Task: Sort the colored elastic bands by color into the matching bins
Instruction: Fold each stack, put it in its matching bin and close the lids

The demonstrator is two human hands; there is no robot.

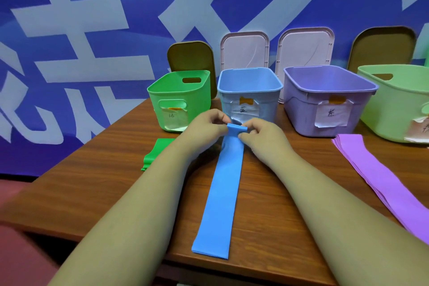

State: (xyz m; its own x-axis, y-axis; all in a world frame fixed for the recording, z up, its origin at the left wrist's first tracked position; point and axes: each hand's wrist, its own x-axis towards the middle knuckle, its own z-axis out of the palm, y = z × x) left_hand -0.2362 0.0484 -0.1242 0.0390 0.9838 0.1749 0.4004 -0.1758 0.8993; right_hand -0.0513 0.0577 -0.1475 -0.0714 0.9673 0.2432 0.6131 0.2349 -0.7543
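Observation:
A long blue elastic band point(222, 195) lies flat down the middle of the table, its near end at the front edge. Its far end is folded over, and my left hand point(206, 126) and my right hand point(261, 133) both pinch that fold just in front of the blue bin point(249, 87). A green band point(154, 155) lies left of my left forearm, partly hidden by it, in front of the green bin point(178, 90). A stack of purple bands point(380, 176) stretches along the right side, below the purple bin point(325, 90).
A pale green bin point(399, 90) stands at the far right, cut off by the frame. Several lids, among them a pink one point(245, 50) and a brown one point(190, 55), lean against the blue wall behind the bins. The wooden table point(97, 169) ends close to me.

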